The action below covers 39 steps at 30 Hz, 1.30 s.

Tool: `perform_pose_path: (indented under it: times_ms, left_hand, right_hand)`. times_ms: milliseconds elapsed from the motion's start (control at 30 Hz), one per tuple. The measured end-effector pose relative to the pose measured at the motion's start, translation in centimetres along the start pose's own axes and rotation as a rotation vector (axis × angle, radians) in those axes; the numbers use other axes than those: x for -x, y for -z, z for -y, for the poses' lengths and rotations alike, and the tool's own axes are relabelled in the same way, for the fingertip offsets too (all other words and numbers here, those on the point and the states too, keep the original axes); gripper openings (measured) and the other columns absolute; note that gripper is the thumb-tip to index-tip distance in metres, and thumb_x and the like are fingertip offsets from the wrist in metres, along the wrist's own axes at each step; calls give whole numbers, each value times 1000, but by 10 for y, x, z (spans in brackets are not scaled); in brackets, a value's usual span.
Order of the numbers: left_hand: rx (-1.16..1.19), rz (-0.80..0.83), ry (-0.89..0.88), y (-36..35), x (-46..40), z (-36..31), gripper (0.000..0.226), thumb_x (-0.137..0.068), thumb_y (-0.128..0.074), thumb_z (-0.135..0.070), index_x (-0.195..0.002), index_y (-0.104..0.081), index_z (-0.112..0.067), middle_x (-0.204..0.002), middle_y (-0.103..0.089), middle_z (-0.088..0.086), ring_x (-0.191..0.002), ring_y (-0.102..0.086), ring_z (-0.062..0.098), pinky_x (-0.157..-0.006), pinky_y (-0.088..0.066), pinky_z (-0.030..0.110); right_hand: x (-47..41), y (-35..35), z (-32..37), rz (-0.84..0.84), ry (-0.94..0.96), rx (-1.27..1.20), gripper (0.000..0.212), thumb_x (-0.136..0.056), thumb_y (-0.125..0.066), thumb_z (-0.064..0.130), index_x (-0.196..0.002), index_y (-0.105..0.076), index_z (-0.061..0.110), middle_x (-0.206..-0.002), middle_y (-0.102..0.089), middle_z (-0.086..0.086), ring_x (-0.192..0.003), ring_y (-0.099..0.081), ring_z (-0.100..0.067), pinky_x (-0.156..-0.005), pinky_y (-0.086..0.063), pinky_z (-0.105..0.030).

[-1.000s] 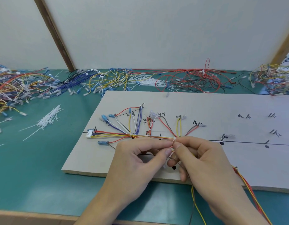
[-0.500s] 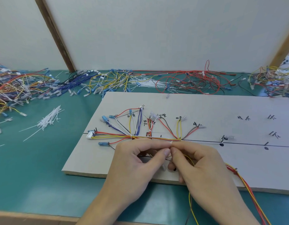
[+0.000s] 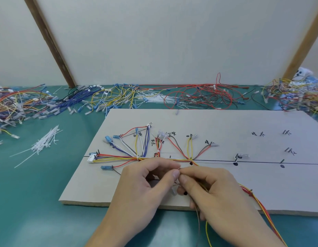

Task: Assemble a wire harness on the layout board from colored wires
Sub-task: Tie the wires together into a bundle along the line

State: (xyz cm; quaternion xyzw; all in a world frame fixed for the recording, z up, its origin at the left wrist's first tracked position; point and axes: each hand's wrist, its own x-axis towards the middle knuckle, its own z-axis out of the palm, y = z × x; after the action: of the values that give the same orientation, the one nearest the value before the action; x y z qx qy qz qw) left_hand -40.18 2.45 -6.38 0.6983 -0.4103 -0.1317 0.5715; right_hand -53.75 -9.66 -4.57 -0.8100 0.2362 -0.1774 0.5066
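My left hand (image 3: pixel 145 182) and right hand (image 3: pixel 213 191) meet over the near edge of the flat grey layout board (image 3: pixel 226 125), which lies on the teal counter (image 3: pixel 29 193). The thumb and forefinger of each hand press together tip to tip, and between them I pinch a small white item (image 3: pixel 178 169); it is too small to identify with certainty. The remaining fingers of both hands curl loosely under the palms.

The partly built harness of coloured wires (image 3: pixel 142 158) lies on the left half of the board. Its trunk of red, yellow and white wires runs along the black line drawn across the board. At the left end of the trunk sits a white multi-pin connector (image 3: pixel 92 156). Branches fan upward from the trunk to blue and clear terminals beside handwritten black labels. One blue terminal (image 3: pixel 106 167) lies just below the trunk on a red and brown pair.

A strand of red, orange and yellow wires (image 3: pixel 258 200) leaves the trunk, passes under my right hand and runs off the near edge of the board to my right.

On the counter left of the board lies a loose pile of white cable ties (image 3: pixel 45 141). Along the back of the counter lie heaps of loose wires: mixed colours at far left (image 3: pixel 15 102), blue and yellow in the middle (image 3: pixel 104 97), red (image 3: pixel 199 97) further right, and another mixed heap at far right (image 3: pixel 297 97).
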Motion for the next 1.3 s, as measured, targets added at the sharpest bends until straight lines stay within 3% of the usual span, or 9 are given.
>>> perform_pose_path:
  times_ms: [133, 300, 433, 667, 900, 1033, 1167, 1300]
  left_hand:
    - [2, 4, -13, -1, 1, -1, 11, -84, -76, -33, -93, -78, -40, -82, -77, -15, -77, -72, 4, -68, -50, 10]
    - [12, -8, -26, -3, 1, -1, 11, -83, -77, -39, -94, -79, -39, -82, -77, -13, -73, -71, 7, -64, -50, 12]
    - [-13, -34, -33, -4, 2, -1, 19, -81, -72, -51, -95, -78, -40, -79, -77, -9, -72, -70, 13, -61, -53, 21]
    - [-54, -66, -25, -5, 3, -1, 8, -80, -78, -35, -88, -79, -35, -72, -73, -12, -60, -61, 3, -57, -43, 9]
    - [-49, -48, 3, -5, 2, -4, 5, -78, -77, -35, -83, -77, -33, -68, -71, -10, -56, -59, 1, -56, -43, 10]
    - [-47, -50, 7, -5, 2, -5, 6, -77, -77, -37, -82, -77, -34, -66, -71, -8, -54, -57, 0, -55, -42, 9]
    - [-34, -30, 19, -5, 2, -7, 3, -78, -77, -33, -80, -78, -32, -67, -73, -11, -55, -61, -1, -55, -41, 6]
    - [-65, -11, 33, -4, 1, -7, 3, -77, -77, -34, -80, -77, -34, -69, -73, -12, -58, -63, 1, -57, -42, 7]
  right_hand:
    - [3, 6, 5, 35, -88, -46, 19, -94, -56, 43, -99, -74, 43, -57, -68, 3, -47, -66, -15, -54, -55, -25]
    - [-2, 1, 15, -49, -185, -206, 12, -98, -62, 35, -93, -73, 35, -81, -76, 1, -52, -71, -30, -49, -60, -40]
    - [-6, -7, 17, -76, -204, -333, 13, -97, -64, 27, -88, -73, 28, -86, -75, 1, -50, -69, -29, -37, -46, -27]
    - [-6, -17, 11, -166, -214, -452, 16, -98, -64, 20, -84, -73, 20, -53, -60, -2, -31, -43, -14, -33, -28, -19]
    - [-8, -14, 12, -95, -212, -269, 19, -103, -55, 29, -87, -64, 37, -53, -67, -13, -36, -57, -26, -38, -42, -26]
    - [-11, -7, 17, -87, -195, -139, 18, -101, -59, 26, -85, -67, 28, -73, -73, 1, -52, -71, -27, -49, -59, -40]
    - [-15, 2, 23, -100, -130, -39, 23, -99, -62, 14, -78, -68, 21, -76, -71, 8, -53, -72, -15, -50, -60, -34]
    - [-21, 7, 23, -121, -56, 121, 26, -97, -64, 11, -74, -68, 22, -75, -72, 8, -64, -73, -14, -63, -62, -40]
